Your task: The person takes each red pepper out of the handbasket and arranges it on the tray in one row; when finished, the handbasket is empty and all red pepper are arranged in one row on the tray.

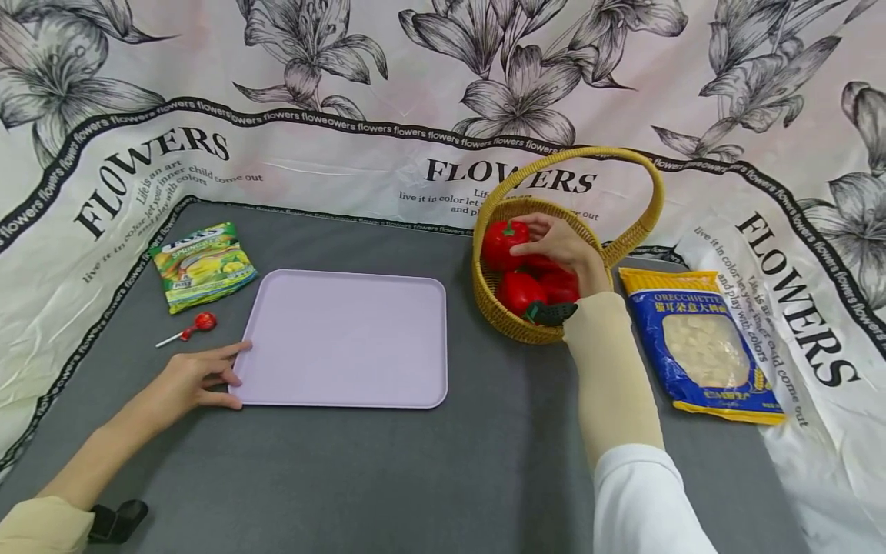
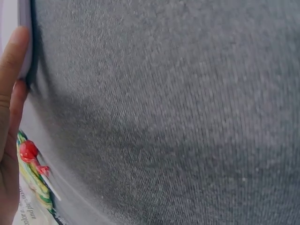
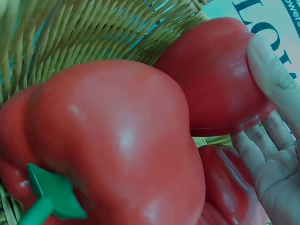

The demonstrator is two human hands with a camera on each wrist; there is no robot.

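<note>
In the head view my right hand (image 1: 554,245) reaches into a yellow woven basket (image 1: 498,319) and grips a red bell pepper (image 1: 501,250) with a green stem. The right wrist view shows the thumb on one side of that bell pepper (image 3: 211,77) and the fingers under it. Other red peppers (image 1: 521,292) lie below it, beside a dark green bumpy vegetable (image 1: 550,314), partly hidden by my forearm. My left hand (image 1: 194,378) touches the left edge of a pale purple tray (image 1: 339,338), its fingers extended.
A red lollipop (image 1: 202,322) and a green-yellow packet (image 1: 204,267) lie left of the tray. Right of the basket is a blue-and-yellow bag of orecchiette pasta (image 1: 702,346). The basket's tall handle (image 1: 654,208) arches above it. A flower-printed cloth (image 1: 332,169) borders the grey table surface (image 1: 388,477).
</note>
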